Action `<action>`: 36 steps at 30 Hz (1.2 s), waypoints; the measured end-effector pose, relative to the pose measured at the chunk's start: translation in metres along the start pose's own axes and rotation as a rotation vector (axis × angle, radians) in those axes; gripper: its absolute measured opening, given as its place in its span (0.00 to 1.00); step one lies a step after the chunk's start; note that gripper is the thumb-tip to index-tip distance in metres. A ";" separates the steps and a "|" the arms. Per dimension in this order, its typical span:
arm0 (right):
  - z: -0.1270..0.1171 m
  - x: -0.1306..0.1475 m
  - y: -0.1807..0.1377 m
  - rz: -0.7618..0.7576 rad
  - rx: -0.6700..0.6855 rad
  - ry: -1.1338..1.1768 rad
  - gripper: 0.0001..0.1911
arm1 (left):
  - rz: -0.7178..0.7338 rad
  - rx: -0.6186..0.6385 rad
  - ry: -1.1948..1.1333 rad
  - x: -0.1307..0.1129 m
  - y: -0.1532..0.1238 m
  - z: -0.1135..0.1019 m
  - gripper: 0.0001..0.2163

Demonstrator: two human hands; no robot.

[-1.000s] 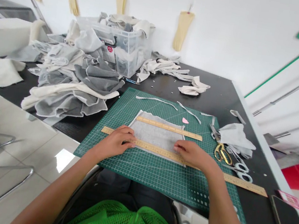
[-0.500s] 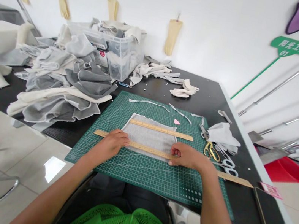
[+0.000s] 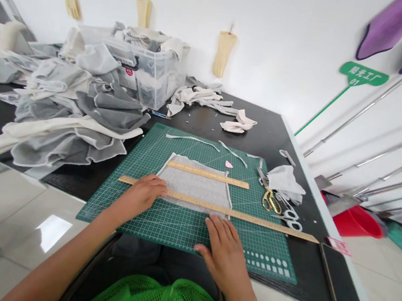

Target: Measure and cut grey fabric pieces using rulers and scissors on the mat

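Observation:
A grey fabric rectangle (image 3: pixel 195 185) lies on a green cutting mat (image 3: pixel 173 218). A short wooden ruler (image 3: pixel 207 174) rests along its far edge. A long wooden ruler (image 3: pixel 251 217) lies across its near edge. My left hand (image 3: pixel 142 193) presses fingers down on the long ruler's left part, at the fabric's left corner. My right hand (image 3: pixel 224 248) lies flat and open on the mat, just in front of the long ruler, holding nothing.
A heap of grey and cream fabric (image 3: pixel 68 111) fills the table's left. A clear bin (image 3: pixel 152 72) stands behind it. Scissors (image 3: pixel 273 202) and fabric scraps (image 3: pixel 285 178) lie right of the mat. A dark tablet (image 3: pixel 342 289) sits at the near right corner.
My right hand has let go of the long ruler and drawn back toward me, now lying flat on the mat. The left hand stays on the ruler. The camera has tilted.

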State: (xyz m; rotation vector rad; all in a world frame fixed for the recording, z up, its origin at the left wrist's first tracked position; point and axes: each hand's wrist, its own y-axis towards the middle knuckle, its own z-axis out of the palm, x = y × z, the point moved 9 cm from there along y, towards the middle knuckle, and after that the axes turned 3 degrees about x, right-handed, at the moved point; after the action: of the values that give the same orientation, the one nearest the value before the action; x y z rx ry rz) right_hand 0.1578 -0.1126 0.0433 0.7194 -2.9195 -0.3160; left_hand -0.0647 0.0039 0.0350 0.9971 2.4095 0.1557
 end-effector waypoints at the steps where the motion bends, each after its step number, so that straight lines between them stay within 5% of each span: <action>1: 0.005 0.000 -0.002 0.010 0.018 -0.007 0.33 | -0.001 -0.005 0.002 0.000 0.000 -0.001 0.12; 6: 0.017 -0.021 -0.014 0.183 0.035 -0.047 0.45 | 0.011 -0.026 -0.008 0.001 -0.001 -0.001 0.12; 14: 0.011 -0.028 -0.028 0.334 -0.006 -0.033 0.48 | 0.008 -0.033 -0.078 0.005 0.003 0.000 0.06; 21: -0.010 -0.026 -0.017 0.395 0.060 -0.070 0.37 | -0.009 -0.015 -0.141 0.006 0.004 -0.004 0.04; 25: -0.025 -0.049 0.009 0.465 0.230 -0.065 0.18 | -0.106 -0.026 -0.134 0.010 0.009 -0.004 0.05; 27: -0.029 -0.059 0.030 0.386 0.255 0.048 0.14 | -0.145 -0.041 -0.119 0.012 0.011 -0.003 0.06; 31: -0.018 -0.076 0.057 0.292 0.293 0.209 0.12 | -0.156 -0.045 -0.101 0.012 0.012 -0.001 0.04; 36: -0.004 -0.096 0.046 0.382 0.256 0.197 0.08 | -0.120 -0.050 -0.074 0.011 0.009 0.001 0.06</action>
State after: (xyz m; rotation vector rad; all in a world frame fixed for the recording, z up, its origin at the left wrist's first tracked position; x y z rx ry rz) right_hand 0.2227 -0.0286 0.0511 0.1891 -2.8485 0.1602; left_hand -0.0649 0.0175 0.0319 0.8197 2.3783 0.1331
